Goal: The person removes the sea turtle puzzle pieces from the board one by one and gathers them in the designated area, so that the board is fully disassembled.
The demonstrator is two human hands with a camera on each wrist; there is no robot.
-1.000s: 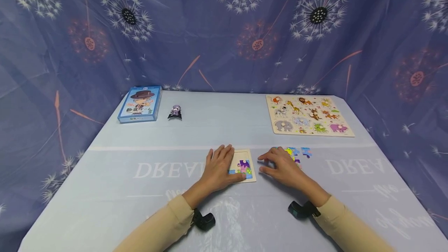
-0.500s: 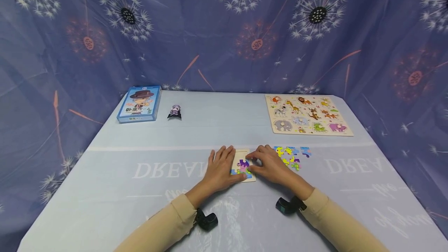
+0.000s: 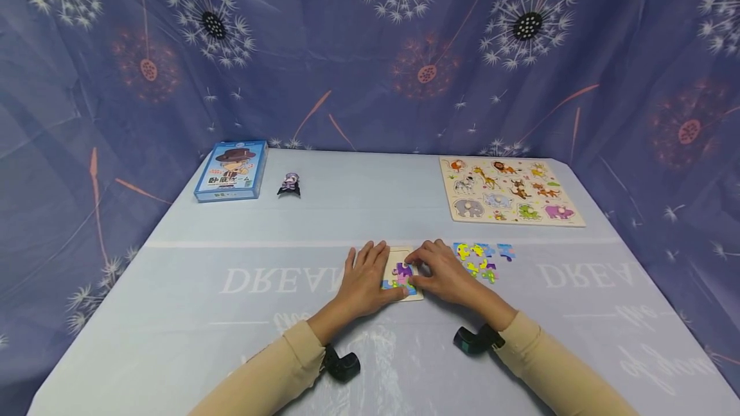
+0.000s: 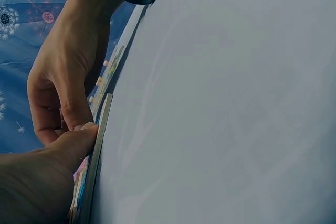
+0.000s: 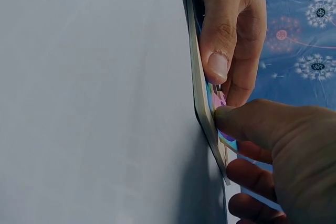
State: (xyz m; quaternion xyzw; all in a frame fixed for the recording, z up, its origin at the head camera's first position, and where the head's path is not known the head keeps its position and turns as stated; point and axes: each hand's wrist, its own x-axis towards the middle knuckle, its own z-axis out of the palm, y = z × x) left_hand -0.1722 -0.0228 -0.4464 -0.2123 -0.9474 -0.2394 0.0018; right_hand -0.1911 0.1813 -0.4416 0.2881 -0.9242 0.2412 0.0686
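Pale wood forms the puzzle tray (image 3: pixel 399 255); the left hand (image 3: pixel 363 281), fingers apart, covers its left side, while at its right the right hand (image 3: pixel 442 269) pinches a puzzle piece (image 5: pixel 229 136), largely finger-hidden. Left of the tray, inverted desk lettering (image 3: pixel 283 281) reads DREAM; beyond that, a blue box (image 3: pixel 231 175) shows "卧底ゲーム".

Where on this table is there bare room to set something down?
Bare: between the small dark item and the animal board; left of the left hand. Crowded: around the puzzle tray, right hand and loose pieces.
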